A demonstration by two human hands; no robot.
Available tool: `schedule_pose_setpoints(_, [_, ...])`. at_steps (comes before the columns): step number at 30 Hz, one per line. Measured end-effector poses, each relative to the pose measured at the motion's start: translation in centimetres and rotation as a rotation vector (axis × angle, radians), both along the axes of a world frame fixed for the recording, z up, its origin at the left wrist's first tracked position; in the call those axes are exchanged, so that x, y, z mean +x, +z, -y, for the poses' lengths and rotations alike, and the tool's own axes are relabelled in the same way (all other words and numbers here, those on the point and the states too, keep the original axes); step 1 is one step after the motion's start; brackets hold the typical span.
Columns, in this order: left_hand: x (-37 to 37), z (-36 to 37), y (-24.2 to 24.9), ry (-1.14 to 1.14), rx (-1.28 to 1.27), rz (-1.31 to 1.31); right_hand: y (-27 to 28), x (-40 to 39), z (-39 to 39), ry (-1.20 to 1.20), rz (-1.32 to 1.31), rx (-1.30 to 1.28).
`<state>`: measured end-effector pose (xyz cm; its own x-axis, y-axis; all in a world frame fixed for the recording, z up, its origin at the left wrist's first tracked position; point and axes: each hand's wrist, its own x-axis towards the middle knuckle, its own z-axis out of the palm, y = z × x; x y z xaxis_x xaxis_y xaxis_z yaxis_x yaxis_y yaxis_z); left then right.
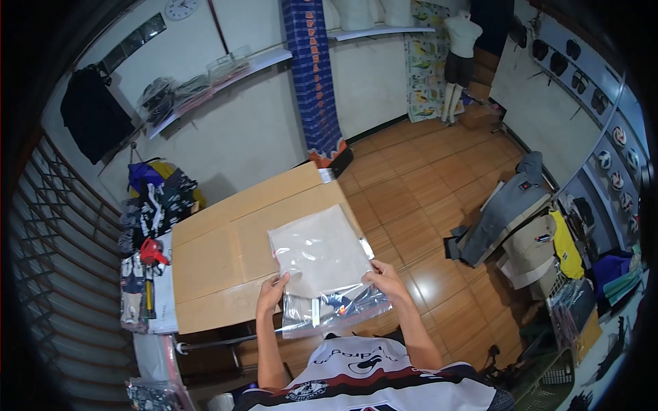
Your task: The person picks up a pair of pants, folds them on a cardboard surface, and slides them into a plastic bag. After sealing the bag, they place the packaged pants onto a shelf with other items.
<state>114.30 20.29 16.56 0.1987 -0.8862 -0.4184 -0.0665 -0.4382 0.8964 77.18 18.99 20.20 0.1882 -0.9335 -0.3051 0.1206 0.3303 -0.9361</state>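
Note:
A clear plastic bag [322,246] with a folded light-coloured garment inside lies partly on the cardboard sheet [219,260], its near end reaching past the sheet's edge toward my body. At the bag's left side, my left hand [273,293] pinches the plastic with thumb and fingers. My right hand [385,279] grips the opposite side in the same way. Through the near end of the bag, a dark blue patch with a small orange mark and a white label show on the contents.
Left of the cardboard sit a red tape dispenser [153,252] and piled patterned clothes [161,205]. Packaged goods [161,397] lie at the lower left. To the right, garments hang on a rack [510,212] above the tiled floor [404,185]. A mannequin [460,61] stands at the back.

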Motion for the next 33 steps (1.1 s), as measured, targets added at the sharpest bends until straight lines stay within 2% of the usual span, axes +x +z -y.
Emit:
schedule_pose_setpoints(1, [-1.5, 0.2, -1.0, -0.043, 0.021, -0.049, 0.3, -2.1, -0.2, 0.014, 0.014, 0.016])
schedule_pose_setpoints(2, [-4.5, 0.7, 0.0, -0.089, 0.038, -0.097, 0.7, -4.4, -0.5, 0.024, 0.017, 0.034])
schedule_pose_setpoints(6, [-16.6, 1.0, 2.4, -0.051, -0.164, -0.226, 2.0, -14.0, -1.2, 0.017, -0.015, 0.096])
schedule_pose_setpoints(10, [-26.9, 3.7, 3.7, -0.212, -0.322, -0.117, 1.2, -23.4, -1.6, -0.033, -0.068, 0.11])
schedule_pose_setpoints(11, [-28.8, 4.6, 4.1, -0.305, -0.311, -0.042, 0.8, -25.4, -1.8, -0.045, -0.079, 0.112])
schedule_pose_setpoints(15, [-36.8, 7.7, 6.6, -0.413, -0.362, -0.022, 1.6, -31.7, -2.0, -0.177, -0.09, 0.12])
schedule_pose_setpoints(18, [-40.0, 10.7, 6.9, -0.496, -0.368, -0.019, 0.5, -35.2, -0.6, -0.264, 0.007, 0.002])
schedule_pose_setpoints(20, [-42.1, 12.5, 8.1, -0.51, -0.391, -0.045, -1.1, -37.8, 1.3, -0.325, 0.007, 0.069])
schedule_pose_setpoints(24, [-45.1, 18.1, 7.6, -0.529, -0.401, -0.075, 1.3, -39.8, 6.5, -0.425, -0.027, 0.073])
schedule_pose_setpoints(29, [-46.7, 26.9, 4.3, -0.495, -0.407, -0.151, 0.8, -42.3, 16.2, -0.356, 0.022, 0.035])
schedule_pose_setpoints(33, [-46.6, 35.4, 4.5, -0.434, -0.36, -0.179, -0.4, -42.6, 27.2, -0.311, -0.02, 0.025])
